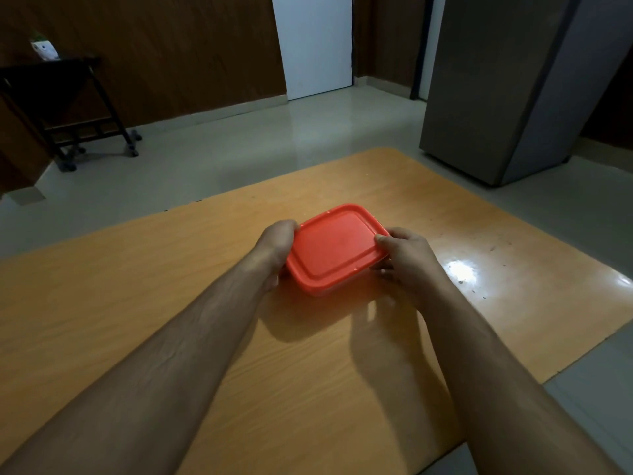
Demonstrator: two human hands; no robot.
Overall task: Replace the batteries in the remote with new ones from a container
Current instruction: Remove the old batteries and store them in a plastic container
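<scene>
Box near mid-table, lid on, braced from both sides. Left hand curled round the left edge to steady it; right hand gripping the right edge, thumb on the lid rim, likely to pry it up. No remote or batteries in sight, presumably inside.
</scene>
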